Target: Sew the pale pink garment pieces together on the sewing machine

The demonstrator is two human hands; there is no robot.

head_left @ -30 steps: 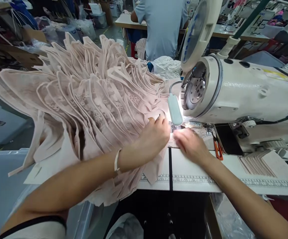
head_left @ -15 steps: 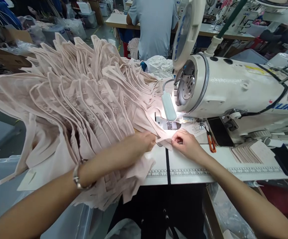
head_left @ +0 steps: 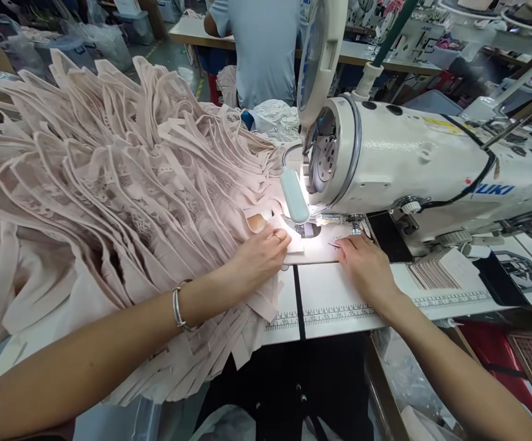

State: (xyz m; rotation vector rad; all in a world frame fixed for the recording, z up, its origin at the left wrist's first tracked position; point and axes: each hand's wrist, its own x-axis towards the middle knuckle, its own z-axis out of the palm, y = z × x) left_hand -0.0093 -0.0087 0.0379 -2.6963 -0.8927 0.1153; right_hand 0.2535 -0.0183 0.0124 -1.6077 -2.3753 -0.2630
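My left hand (head_left: 266, 248), ring on a finger, is closed on the edge of a pale pink garment (head_left: 243, 211), just left of the sewing machine's needle plate (head_left: 308, 230). To the right of the plate, my right hand (head_left: 367, 266) has its fingers together. A thin metal tip (head_left: 334, 245) sticks out leftward at its fingertips; the orange handles of the scissors are hidden under the hand. The lit sewing machine (head_left: 395, 159) stands over the work, with a small lamp (head_left: 295, 195) beside its head.
A large heap of pale pink lace-trimmed garments (head_left: 123, 177) spreads over the left side. Stacked fabric pieces (head_left: 436, 269) lie right of my right hand. A printed ruler (head_left: 339, 313) runs along the table's front edge. A person in a blue shirt (head_left: 266, 55) sits ahead.
My right hand has let go of the fabric strip and moved right, over the orange-handled scissors. My left hand has shifted over the fabric by the plate. The view has turned right.
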